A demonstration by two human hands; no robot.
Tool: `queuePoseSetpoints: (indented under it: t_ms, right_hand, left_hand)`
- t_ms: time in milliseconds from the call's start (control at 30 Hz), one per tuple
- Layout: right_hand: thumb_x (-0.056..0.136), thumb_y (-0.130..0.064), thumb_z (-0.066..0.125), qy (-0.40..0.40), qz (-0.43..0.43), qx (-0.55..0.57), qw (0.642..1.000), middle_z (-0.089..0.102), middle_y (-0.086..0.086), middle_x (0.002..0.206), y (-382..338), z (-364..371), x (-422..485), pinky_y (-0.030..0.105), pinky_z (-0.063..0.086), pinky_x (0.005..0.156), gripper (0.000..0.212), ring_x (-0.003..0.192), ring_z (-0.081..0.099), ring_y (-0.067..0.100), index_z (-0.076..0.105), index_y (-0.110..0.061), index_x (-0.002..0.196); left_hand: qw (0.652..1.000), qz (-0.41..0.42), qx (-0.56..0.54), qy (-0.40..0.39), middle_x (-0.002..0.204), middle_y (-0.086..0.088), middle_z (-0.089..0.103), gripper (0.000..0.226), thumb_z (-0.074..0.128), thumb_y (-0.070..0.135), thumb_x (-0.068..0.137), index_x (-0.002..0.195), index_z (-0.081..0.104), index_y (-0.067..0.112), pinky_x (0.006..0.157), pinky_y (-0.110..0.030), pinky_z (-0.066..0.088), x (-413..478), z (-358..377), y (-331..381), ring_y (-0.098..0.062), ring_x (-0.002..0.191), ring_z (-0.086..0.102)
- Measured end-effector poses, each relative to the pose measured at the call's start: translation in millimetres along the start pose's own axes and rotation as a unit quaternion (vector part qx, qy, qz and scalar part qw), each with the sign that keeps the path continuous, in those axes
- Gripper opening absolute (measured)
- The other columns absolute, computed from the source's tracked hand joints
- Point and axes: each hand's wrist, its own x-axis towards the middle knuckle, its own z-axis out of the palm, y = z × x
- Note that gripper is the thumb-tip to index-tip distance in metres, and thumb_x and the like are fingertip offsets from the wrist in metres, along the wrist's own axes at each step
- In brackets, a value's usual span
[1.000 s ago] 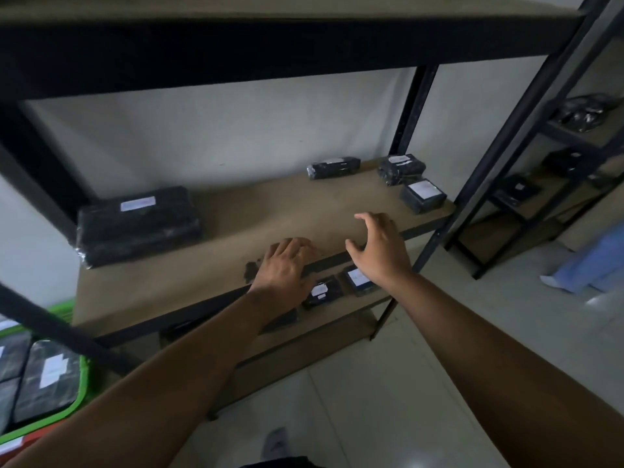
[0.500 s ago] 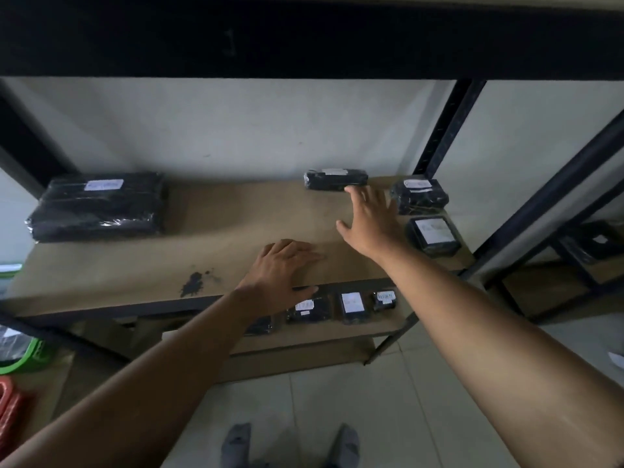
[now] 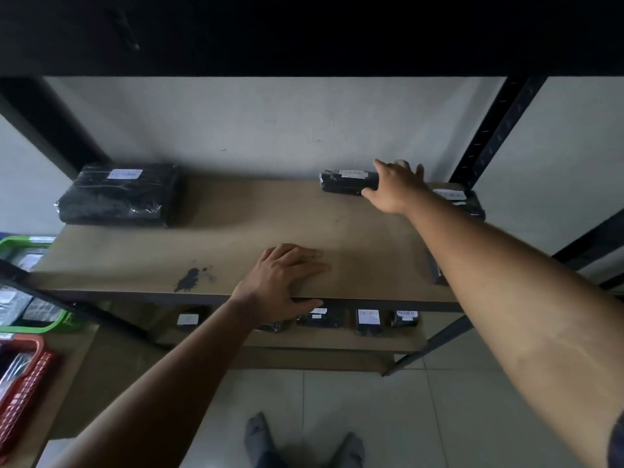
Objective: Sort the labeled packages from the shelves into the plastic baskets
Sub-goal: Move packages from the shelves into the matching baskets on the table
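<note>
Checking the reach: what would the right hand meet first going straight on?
The right hand likely meets the small black wrapped package first, at its right end, seemingly touching; beyond it, the white wall.

The right hand [image 3: 395,187] has reached farther back over the brown board shelf [image 3: 236,238]. The small black plastic-wrapped package with a white label [image 3: 347,182], earlier beyond its fingertips, now sits between its thumb and fingers.

Left package [image 3: 118,197], label [image 3: 124,173]: writing blurred, unreadable. Far roll [image 3: 344,184], label [image 3: 353,172]: same. Lower-shelf packages [image 3: 368,327], labels [image 3: 368,316]: handwritten marks, not legible. Nothing readable.
</note>
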Motion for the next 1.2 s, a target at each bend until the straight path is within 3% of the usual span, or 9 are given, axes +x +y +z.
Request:
queuePoseSetpoints:
  t_ms: [100,267,400,733,933,1000,1100,1200]
  right_hand:
    - [0.096,-0.059,0.060,0.027,-0.006,0.014,1.000,0.057,0.008,0.145,6.3,6.4,-2.5,0.066,0.019,0.122,0.061,0.141,0.040,0.034,0.053,-0.023,0.145]
    - [0.079,-0.042,0.085,0.105,-0.053,0.024,0.993,0.063,0.004,0.117,4.9,21.6,-26.4,0.059,0.035,0.110,0.057,0.117,0.055,0.034,0.048,-0.022,0.118]
    - [0.076,-0.041,0.088,0.139,-0.046,0.022,0.989,0.062,0.003,0.113,0.5,30.6,-36.3,0.054,0.042,0.098,0.060,0.107,0.057,0.032,0.045,-0.022,0.114]
    - [0.075,-0.042,0.089,0.166,-0.026,0.031,0.985,0.064,0.001,0.113,-8.4,30.9,-41.5,0.052,0.041,0.097,0.060,0.110,0.056,0.032,0.047,-0.024,0.114]
    - [0.082,-0.041,0.082,0.243,-0.046,0.180,0.952,0.064,-0.001,0.115,-57.8,37.8,-82.0,0.035,0.052,0.078,0.051,0.099,0.062,0.022,0.051,-0.022,0.119]
    - [0.084,-0.041,0.079,0.234,-0.069,0.225,0.943,0.063,-0.002,0.117,-75.8,38.7,-98.6,0.027,0.049,0.070,0.050,0.096,0.065,0.019,0.051,-0.023,0.121]
    - [0.085,-0.042,0.077,0.216,-0.118,0.254,0.935,0.062,-0.005,0.119,-101.3,40.2,-120.5,0.028,0.053,0.067,0.049,0.094,0.066,0.015,0.050,-0.025,0.122]
    - [0.084,-0.043,0.076,0.197,-0.169,0.283,0.923,0.063,-0.006,0.118,-133.0,45.5,-135.8,0.028,0.053,0.070,0.048,0.094,0.066,0.015,0.051,-0.026,0.121]
  left_hand:
    - [1.000,-0.002,0.002,0.001,0.157,0.025,0.041,0.073,0.065,0.076,0.085,0.152,0.049,0.052,0.119,-0.044,0.036,-0.4,0.5,0.1,-0.012,0.145,0.038]
    - [1.000,0.003,0.018,0.001,0.158,0.024,0.041,0.074,0.063,0.079,0.085,0.152,0.047,0.053,0.118,-0.042,0.035,0.8,-1.2,0.5,-0.013,0.144,0.038]
    - [1.000,0.005,0.020,0.002,0.157,0.024,0.042,0.074,0.062,0.080,0.085,0.152,0.047,0.053,0.117,-0.041,0.036,1.2,-2.7,-0.5,-0.013,0.143,0.039]
    - [1.000,0.011,0.026,-0.007,0.158,0.024,0.039,0.076,0.059,0.082,0.086,0.154,0.044,0.053,0.118,-0.036,0.031,0.4,-6.2,-0.5,-0.012,0.144,0.036]
    - [0.999,0.006,0.048,-0.012,0.157,0.016,0.042,0.077,0.054,0.082,0.089,0.156,0.045,0.045,0.123,-0.040,0.032,-2.6,-2.0,-0.8,-0.014,0.145,0.037]
    - [0.999,0.016,0.046,0.013,0.152,0.012,0.051,0.069,0.058,0.075,0.093,0.150,0.056,0.037,0.120,-0.041,0.036,-10.0,-2.4,0.8,-0.016,0.140,0.046]
    - [0.992,0.039,0.053,0.112,0.134,0.004,0.066,0.044,0.071,0.056,0.095,0.127,0.072,0.025,0.109,-0.045,0.044,-39.9,-1.9,-2.0,-0.022,0.125,0.061]
    - [0.979,-0.023,0.104,0.172,0.131,-0.002,0.066,0.036,0.071,0.050,0.095,0.122,0.074,0.026,0.107,-0.049,0.043,-86.7,-4.3,-6.2,-0.027,0.122,0.060]
